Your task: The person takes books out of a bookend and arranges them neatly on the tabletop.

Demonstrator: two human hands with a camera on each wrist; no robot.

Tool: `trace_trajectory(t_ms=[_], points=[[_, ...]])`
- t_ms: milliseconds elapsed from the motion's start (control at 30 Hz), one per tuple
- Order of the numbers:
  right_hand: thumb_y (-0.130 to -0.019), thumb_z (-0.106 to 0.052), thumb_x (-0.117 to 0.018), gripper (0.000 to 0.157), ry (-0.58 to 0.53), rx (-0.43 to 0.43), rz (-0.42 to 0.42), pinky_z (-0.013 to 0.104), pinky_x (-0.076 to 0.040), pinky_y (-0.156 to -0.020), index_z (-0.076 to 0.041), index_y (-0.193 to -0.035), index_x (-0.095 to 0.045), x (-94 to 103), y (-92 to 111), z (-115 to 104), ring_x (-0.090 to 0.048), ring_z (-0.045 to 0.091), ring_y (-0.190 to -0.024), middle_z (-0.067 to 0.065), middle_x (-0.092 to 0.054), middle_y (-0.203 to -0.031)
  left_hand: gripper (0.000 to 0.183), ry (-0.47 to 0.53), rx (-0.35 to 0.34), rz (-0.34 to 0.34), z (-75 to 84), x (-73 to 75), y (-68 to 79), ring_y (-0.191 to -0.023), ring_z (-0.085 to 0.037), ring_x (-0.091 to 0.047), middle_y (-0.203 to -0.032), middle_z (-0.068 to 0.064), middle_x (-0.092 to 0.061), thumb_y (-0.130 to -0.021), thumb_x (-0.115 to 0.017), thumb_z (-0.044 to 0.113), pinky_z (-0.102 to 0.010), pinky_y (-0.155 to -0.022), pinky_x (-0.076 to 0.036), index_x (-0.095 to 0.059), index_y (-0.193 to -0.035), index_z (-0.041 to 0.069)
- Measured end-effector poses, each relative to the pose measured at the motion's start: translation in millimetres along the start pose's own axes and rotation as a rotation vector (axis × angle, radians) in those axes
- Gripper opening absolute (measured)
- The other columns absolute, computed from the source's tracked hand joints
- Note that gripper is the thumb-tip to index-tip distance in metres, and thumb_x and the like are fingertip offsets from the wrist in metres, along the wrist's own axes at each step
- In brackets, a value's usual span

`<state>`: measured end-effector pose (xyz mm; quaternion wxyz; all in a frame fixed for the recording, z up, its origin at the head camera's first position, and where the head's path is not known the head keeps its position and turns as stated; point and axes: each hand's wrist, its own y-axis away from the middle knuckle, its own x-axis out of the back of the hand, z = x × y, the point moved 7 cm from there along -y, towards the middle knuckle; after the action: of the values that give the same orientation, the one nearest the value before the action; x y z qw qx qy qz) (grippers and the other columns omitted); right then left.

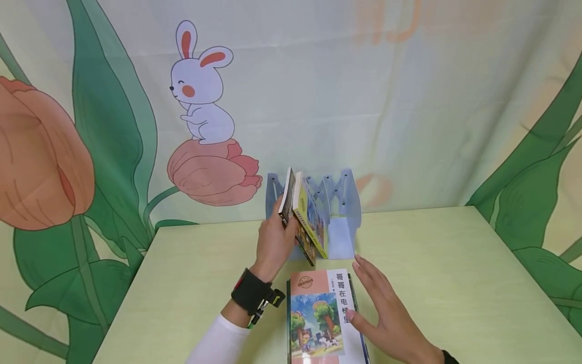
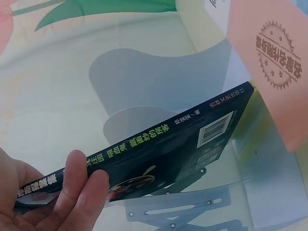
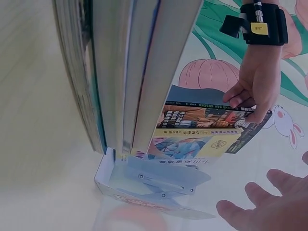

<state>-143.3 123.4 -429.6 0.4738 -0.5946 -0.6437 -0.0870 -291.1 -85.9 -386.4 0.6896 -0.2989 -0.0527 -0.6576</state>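
My left hand grips a thin black book near one end, fingers and thumb on either side of its spine. The book stands tilted in a pale blue expandable book rack. To its right leans a yellow-spined book with a colourful cover, also in the rack. My right hand has its fingers extended and holds nothing. It hovers by the right edge of a stack of books, topped by a pink and white book with a tree picture. Whether the right thumb touches that cover, I cannot tell.
The stack's page edges show several thick books in the right wrist view. A light green tabletop spreads on both sides. Behind it hangs a curtain printed with a rabbit and tulips, close to the rack's back.
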Motion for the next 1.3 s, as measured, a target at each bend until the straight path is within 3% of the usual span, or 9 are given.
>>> trace_trajectory(t_ms=[233,533,867,1033,1200,1300], points=[[-0.086,-0.027,-0.072,0.087,-0.002,0.020,0.010,0.063,-0.042,-0.099,-0.020,-0.158,-0.024,5.3,-3.3,-3.3,-0.026,0.019,-0.149,0.005,-0.024,-0.163,0.056,-0.006,-0.018,0.009,8.2,9.7,8.4,-0.045,-0.012,-0.059,-0.067,-0.011,-0.064,-0.103,-0.044,0.021,-0.029,-0.044,-0.047,-0.027,-0.156,0.018],[-0.084,-0.024,-0.074,0.090,-0.007,0.060,0.011,0.059,-0.042,-0.101,-0.017,-0.158,-0.023,11.4,-14.7,-7.3,-0.025,0.018,-0.149,0.005,-0.022,-0.164,0.054,-0.010,-0.041,0.024,17.4,25.2,18.3,-0.044,-0.012,-0.058,-0.064,-0.007,-0.062,-0.101,-0.045,0.019,-0.028,-0.045,-0.049,-0.031,-0.154,0.021],[-0.085,-0.020,-0.072,0.091,-0.057,0.074,0.028,0.062,-0.039,-0.103,-0.017,-0.159,-0.019,18.8,-30.9,-7.2,-0.024,0.018,-0.150,0.004,-0.021,-0.164,0.054,-0.040,-0.054,0.023,23.6,35.3,32.4,-0.041,-0.011,-0.054,-0.058,-0.004,-0.056,-0.102,-0.043,0.020,-0.028,-0.040,-0.041,-0.031,-0.154,0.019],[-0.086,-0.020,-0.071,0.089,-0.090,0.048,0.049,0.066,-0.038,-0.101,-0.019,-0.159,-0.019,22.6,-35.9,-4.9,-0.027,0.024,-0.149,0.004,-0.022,-0.164,0.054,-0.044,-0.041,0.016,25.2,43.7,39.5,-0.043,-0.011,-0.056,-0.068,-0.009,-0.065,-0.102,-0.045,0.020,-0.028,-0.040,-0.040,-0.032,-0.154,0.021],[-0.087,-0.020,-0.070,0.088,-0.103,0.028,0.060,0.068,-0.038,-0.100,-0.023,-0.159,-0.019,22.9,-37.1,-2.3,-0.029,0.031,-0.147,0.002,-0.023,-0.164,0.053,-0.031,-0.037,0.017,26.7,51.3,45.1,-0.044,-0.010,-0.058,-0.091,-0.014,-0.072,-0.101,-0.047,0.017,-0.028,-0.040,-0.043,-0.034,-0.152,0.025],[-0.087,-0.021,-0.069,0.088,-0.109,0.026,0.058,0.069,-0.037,-0.100,-0.023,-0.159,-0.018,22.3,-38.2,-1.7,-0.030,0.035,-0.146,0.002,-0.022,-0.164,0.053,-0.032,-0.028,0.018,27.3,54.9,48.7,-0.045,-0.010,-0.058,-0.087,-0.013,-0.072,-0.101,-0.046,0.017,-0.028,-0.041,-0.043,-0.034,-0.152,0.026]])
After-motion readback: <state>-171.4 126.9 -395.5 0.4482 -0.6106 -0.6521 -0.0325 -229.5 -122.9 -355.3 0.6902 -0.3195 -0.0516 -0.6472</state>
